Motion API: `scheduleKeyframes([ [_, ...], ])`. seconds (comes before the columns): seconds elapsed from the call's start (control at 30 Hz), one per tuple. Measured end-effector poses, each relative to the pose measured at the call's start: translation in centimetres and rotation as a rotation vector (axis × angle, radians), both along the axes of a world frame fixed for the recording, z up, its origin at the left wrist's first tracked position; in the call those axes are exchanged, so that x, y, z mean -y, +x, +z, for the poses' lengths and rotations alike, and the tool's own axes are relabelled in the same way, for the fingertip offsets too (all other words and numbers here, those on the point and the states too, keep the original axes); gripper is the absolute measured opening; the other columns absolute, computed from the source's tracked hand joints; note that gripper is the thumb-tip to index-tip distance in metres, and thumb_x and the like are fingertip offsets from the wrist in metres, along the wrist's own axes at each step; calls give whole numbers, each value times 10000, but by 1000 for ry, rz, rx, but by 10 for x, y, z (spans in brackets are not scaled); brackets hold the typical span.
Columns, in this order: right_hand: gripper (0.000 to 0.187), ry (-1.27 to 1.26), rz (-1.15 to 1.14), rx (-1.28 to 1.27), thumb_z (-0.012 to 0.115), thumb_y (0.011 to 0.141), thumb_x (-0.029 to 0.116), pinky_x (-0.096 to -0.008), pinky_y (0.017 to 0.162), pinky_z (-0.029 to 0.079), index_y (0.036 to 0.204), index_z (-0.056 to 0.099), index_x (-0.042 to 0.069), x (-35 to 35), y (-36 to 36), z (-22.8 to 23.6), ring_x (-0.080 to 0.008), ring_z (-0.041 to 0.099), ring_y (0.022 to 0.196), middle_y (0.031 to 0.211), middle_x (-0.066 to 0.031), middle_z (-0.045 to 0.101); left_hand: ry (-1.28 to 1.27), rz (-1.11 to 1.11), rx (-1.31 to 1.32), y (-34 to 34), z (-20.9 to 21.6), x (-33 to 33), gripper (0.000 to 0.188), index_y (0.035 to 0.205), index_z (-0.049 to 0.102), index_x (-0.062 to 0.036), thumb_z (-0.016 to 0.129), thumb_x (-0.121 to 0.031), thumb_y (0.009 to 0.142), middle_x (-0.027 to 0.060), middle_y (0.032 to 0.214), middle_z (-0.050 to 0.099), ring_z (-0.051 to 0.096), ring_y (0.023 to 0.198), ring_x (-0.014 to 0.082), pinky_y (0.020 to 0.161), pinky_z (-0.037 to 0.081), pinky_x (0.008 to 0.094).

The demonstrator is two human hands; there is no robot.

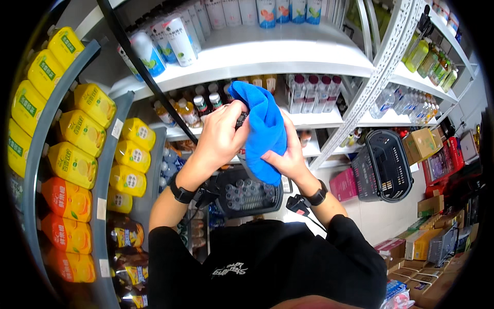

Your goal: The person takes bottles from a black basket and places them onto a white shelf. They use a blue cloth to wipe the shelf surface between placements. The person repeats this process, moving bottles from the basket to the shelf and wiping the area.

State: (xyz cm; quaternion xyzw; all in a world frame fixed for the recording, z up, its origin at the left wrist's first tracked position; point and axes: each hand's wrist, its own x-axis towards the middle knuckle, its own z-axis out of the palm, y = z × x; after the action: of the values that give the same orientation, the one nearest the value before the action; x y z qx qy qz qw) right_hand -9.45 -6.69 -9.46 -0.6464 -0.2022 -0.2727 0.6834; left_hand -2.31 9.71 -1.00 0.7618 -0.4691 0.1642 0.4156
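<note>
In front of my chest, both hands are raised before the shelves. My right hand [288, 157] grips a bright blue cloth [265, 131], its thumb pressed on the front of the folds. Close against the cloth, my left hand [222, 133] is closed with its fingers curled. A small dark thing [241, 119] shows between that hand and the cloth; most of it is covered, so its kind cannot be made out. Below the hands stands a black basket [265, 208] holding several clear bottles [246, 191] packed together.
White shelves [267, 54] with bottles and tall cans run across the front. A black pole [149, 77] slants down at the left. Grey racks [105, 206] of yellow and orange jugs curve along the left side. A dark shopping basket [388, 170] and cardboard boxes [422, 144] stand at the right.
</note>
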Motion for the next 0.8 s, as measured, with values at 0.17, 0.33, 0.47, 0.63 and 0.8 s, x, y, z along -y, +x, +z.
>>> scheduleKeyframes([
  [0.17,963,-403,-380,310,846,687,282,-469,1016,416,1463,319,63,-3,7,23,-432,487,1231,1363,-279,438,-119,-44,93,21,16,-1,157,911,540,5,615,-118,847,197,805,591,592,749,385,653,465,404],
  [0.33,966,-520,-437,391,849,680,213,-515,917,471,1448,281,73,6,22,-18,-450,546,1126,1302,-287,480,-81,2,-8,27,47,0,180,849,568,-12,627,-182,862,154,698,569,584,654,328,605,459,375],
  [0.47,867,-584,-464,350,834,622,170,-470,843,524,1396,445,125,32,42,-56,-427,611,1019,1223,-284,547,-58,37,102,47,65,14,200,832,570,-7,619,-198,870,150,672,565,587,626,300,587,454,359],
  [0.63,758,-853,-651,342,808,596,192,-450,810,524,1316,573,154,109,50,-31,-391,641,943,1157,-250,607,-140,91,140,91,98,29,238,854,577,-8,602,-238,911,92,588,517,486,525,142,507,390,277],
  [0.8,781,-999,-966,445,796,576,68,-429,884,473,1315,584,203,171,81,71,-336,602,1048,1192,-169,612,-11,205,298,137,130,41,271,861,623,-25,617,-293,903,106,576,544,535,512,146,509,418,289],
])
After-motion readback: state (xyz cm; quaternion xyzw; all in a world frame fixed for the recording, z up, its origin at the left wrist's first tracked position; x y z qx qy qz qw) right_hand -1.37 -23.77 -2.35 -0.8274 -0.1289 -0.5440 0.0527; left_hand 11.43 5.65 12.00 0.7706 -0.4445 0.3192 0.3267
